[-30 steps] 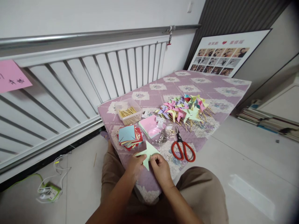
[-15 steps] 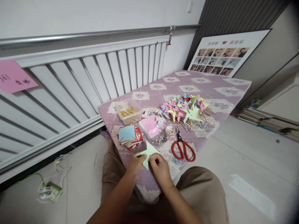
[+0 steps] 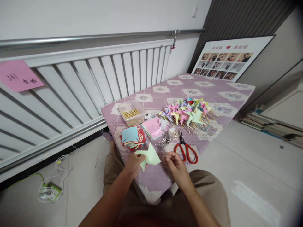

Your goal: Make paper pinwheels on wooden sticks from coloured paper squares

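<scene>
My left hand (image 3: 133, 164) pinches a pale green paper pinwheel (image 3: 151, 156) between thumb and fingers, its points folded toward the middle. My right hand (image 3: 175, 165) is apart from the paper, just left of the red-handled scissors (image 3: 186, 153). Its fingers are curled together, and what they hold, if anything, is too small to make out. Beyond it lie small silvery metal pieces (image 3: 165, 139) and a small round clear container (image 3: 174, 133). A stack of colored paper squares (image 3: 130, 135) sits past my left hand.
Finished pinwheels on sticks (image 3: 187, 112) lie in a pile toward the right of the cloth-covered table (image 3: 163, 90). A clear plastic box of wooden sticks (image 3: 132, 115) and a pack of pink paper (image 3: 153, 126) stand nearby. A radiator (image 3: 118, 74) runs along the wall.
My right hand has let go of the green pinwheel and moved right, toward the scissors. The left hand keeps its hold, and the paper now shows turned more open.
</scene>
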A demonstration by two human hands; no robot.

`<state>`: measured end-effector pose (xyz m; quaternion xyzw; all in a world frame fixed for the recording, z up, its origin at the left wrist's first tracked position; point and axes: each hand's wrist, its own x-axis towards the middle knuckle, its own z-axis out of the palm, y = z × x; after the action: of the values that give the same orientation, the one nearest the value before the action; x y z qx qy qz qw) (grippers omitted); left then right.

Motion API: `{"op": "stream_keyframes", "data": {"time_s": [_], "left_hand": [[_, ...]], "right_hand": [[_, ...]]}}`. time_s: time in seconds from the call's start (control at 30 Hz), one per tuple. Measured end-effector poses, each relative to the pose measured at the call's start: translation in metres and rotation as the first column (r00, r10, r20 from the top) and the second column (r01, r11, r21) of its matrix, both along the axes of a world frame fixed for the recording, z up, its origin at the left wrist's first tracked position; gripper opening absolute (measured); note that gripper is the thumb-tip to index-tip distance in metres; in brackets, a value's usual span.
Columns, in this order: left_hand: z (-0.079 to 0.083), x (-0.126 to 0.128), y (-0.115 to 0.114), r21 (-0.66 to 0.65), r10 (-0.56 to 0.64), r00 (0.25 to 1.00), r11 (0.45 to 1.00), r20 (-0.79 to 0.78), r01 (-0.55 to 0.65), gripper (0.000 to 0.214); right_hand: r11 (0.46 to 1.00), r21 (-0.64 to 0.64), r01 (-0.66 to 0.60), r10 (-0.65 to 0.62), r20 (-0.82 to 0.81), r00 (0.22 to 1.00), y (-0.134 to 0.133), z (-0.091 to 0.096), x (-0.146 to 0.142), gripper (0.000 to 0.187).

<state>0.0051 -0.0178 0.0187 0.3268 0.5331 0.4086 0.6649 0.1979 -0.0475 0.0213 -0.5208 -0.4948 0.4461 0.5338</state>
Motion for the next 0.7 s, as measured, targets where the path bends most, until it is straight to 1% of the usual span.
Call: {"op": "stream_keyframes", "data": {"time_s": [0.07,0.13,0.2,0.27,0.37,0.5,0.6,0.67,0.7], "left_hand": [[0.010,-0.004,0.000,0.023,-0.088,0.996,0.996,0.011,0.088,0.015],[0.020,-0.007,0.001,0.050,-0.167,0.986,0.985,0.016,0.166,0.013],[0.029,-0.010,0.001,0.077,-0.228,0.974,0.971,0.014,0.226,0.012],[0.036,-0.014,0.001,0.099,-0.278,0.960,0.956,0.006,0.276,0.013],[0.044,-0.019,0.000,0.110,-0.337,0.941,0.935,-0.028,0.337,0.014],[0.050,-0.022,-0.003,0.111,-0.379,0.919,0.914,-0.110,0.390,0.012],[0.054,-0.021,-0.005,0.122,-0.368,0.916,0.914,-0.157,0.388,0.010],[0.057,-0.020,-0.008,0.132,-0.360,0.911,0.912,-0.202,0.389,0.011],[0.059,-0.019,-0.009,0.132,-0.334,0.914,0.920,-0.231,0.369,0.011]], "right_hand": [[0.988,0.008,-0.155,0.154,0.096,0.983,-0.003,0.017,0.005,0.023],[0.953,0.004,-0.304,0.296,0.225,0.928,-0.007,0.036,0.005,0.021],[0.919,0.014,-0.395,0.367,0.338,0.867,-0.010,0.053,0.004,0.020],[0.891,0.044,-0.451,0.393,0.423,0.817,-0.012,0.064,0.002,0.020],[0.864,0.067,-0.499,0.409,0.484,0.773,-0.012,0.073,0.000,0.018],[0.856,0.041,-0.515,0.435,0.481,0.761,-0.011,0.082,-0.002,0.013],[0.856,0.040,-0.515,0.442,0.461,0.769,-0.012,0.085,-0.004,0.015],[0.868,0.053,-0.494,0.419,0.457,0.785,-0.012,0.085,-0.006,0.015],[0.875,0.063,-0.480,0.402,0.457,0.793,-0.012,0.084,-0.007,0.016]]}}
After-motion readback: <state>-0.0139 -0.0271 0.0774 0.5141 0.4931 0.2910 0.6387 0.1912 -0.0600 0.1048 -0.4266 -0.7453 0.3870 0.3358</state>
